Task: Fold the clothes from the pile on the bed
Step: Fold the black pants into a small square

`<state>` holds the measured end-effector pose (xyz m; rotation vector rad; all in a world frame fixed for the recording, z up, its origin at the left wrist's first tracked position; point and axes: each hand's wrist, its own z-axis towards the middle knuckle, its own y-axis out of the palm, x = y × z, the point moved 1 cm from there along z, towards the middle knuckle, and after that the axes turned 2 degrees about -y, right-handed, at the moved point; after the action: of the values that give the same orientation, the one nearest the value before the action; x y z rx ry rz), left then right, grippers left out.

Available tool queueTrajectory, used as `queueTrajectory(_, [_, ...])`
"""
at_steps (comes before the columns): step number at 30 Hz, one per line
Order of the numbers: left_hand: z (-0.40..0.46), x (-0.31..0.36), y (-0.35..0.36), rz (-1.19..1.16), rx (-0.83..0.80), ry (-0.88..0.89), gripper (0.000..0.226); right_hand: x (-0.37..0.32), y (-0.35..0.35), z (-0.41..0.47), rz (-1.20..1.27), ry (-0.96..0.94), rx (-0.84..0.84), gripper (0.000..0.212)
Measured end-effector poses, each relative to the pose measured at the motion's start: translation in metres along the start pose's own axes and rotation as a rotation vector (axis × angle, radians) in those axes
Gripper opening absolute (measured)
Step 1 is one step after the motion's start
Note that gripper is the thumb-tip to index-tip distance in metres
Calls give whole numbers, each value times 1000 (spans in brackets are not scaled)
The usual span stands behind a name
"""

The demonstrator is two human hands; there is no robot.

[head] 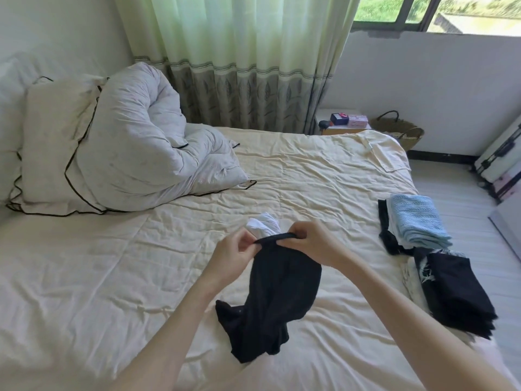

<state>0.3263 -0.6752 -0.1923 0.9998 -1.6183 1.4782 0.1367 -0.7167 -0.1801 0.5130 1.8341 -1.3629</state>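
Both hands hold a black garment [277, 300] up over the middle of the bed [84, 292]: the left hand [235, 256] and right hand [313, 244] each pinch its top hem, stretched taut between them. It hangs limp and rumpled, its lower end bunched on the sheet. A white garment [263, 222] lies just behind
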Motion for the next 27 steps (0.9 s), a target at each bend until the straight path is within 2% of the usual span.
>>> queueTrajectory(3, [9, 5, -19, -62, -14, -19, 11, 16, 0, -5, -110, 20, -115, 34])
queueTrajectory(6, [14, 14, -24, -15, -73, 59, 14, 25, 0, -1, -181, -24, -127, 26])
queueTrajectory(9, [20, 18, -30, -55, -26, 76, 10, 18, -8, 7, 18, -39, -182, 24])
queueTrajectory(14, [30, 15, -52, -33, 84, 52, 15, 2, -18, 11, 362, -53, -346, 60])
queueTrajectory(16, [32, 12, -61, -38, 133, 43, 18, 0, -21, 12, 289, -58, -347, 63])
queueTrajectory(20, [33, 7, -70, -23, 55, 30, 14, 10, -29, 20, -164, -22, -288, 35])
queueTrajectory(23, [29, 9, -67, 100, -61, 52, 9, 13, -39, 27, -402, -11, -53, 40])
queueTrajectory(25, [26, 13, -64, 209, -169, 45, 12, 14, -46, 30, -464, -21, 146, 48])
queueTrajectory(27, [28, 13, -67, 285, -180, 59, 17, 17, -52, 32, -367, -34, 180, 49])
